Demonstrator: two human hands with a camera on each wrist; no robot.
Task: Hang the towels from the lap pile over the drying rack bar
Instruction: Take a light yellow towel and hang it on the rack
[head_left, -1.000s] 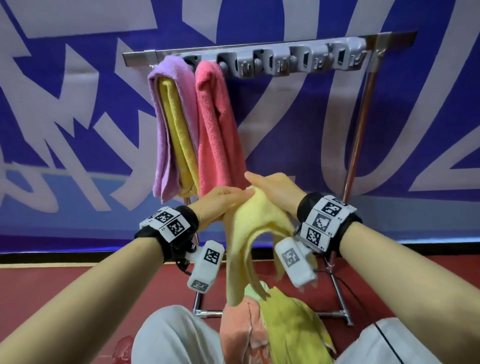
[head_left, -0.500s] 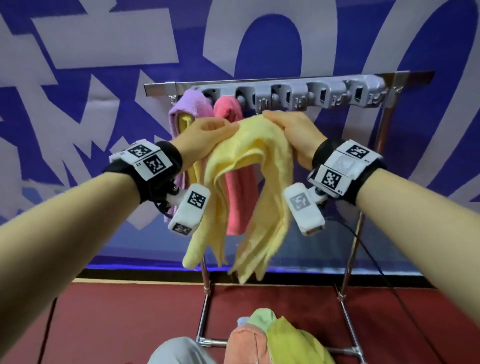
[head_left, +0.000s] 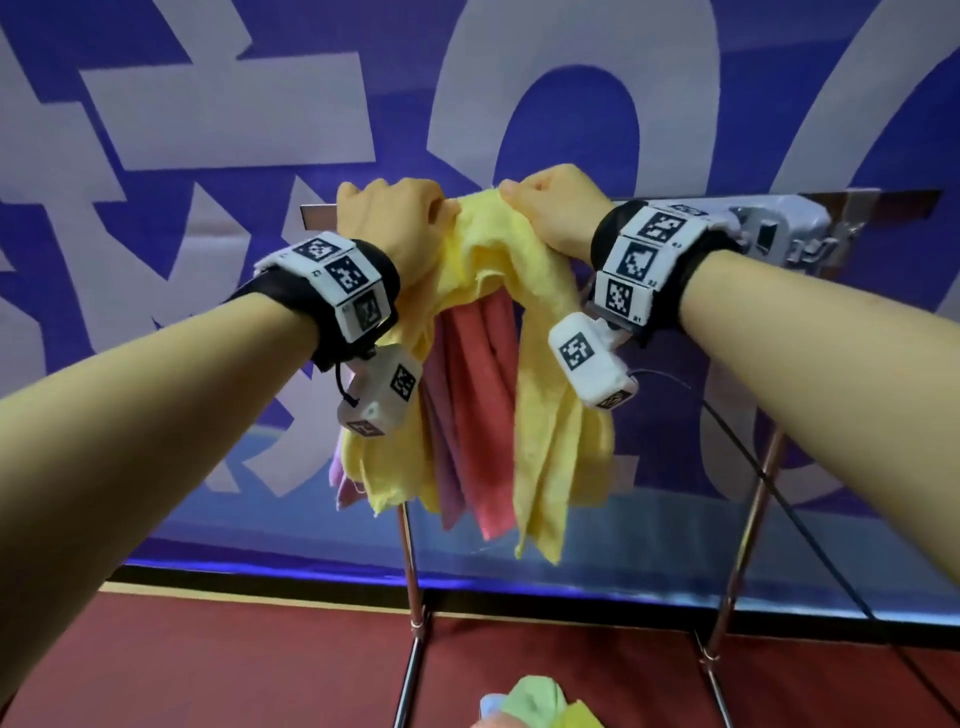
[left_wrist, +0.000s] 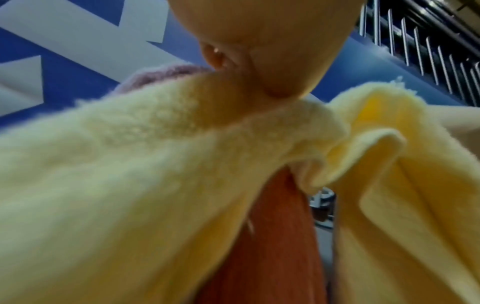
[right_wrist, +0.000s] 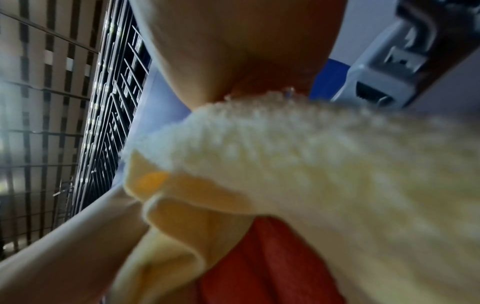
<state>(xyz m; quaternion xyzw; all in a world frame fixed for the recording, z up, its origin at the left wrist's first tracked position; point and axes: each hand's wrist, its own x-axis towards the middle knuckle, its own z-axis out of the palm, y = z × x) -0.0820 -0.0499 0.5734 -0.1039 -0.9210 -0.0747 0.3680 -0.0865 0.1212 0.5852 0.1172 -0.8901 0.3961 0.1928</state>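
The drying rack bar (head_left: 623, 200) ran level at the top, carried on 2 metal uprights that stood on the red floor (head_left: 208, 670). Over the bar hung a pink towel (head_left: 483, 405) and a purple towel (head_left: 441, 441) side by side, with a yellow towel (head_left: 540, 405) draped in front of them at bar height. A grey clip block (head_left: 774, 234) sat along the bar's right part.
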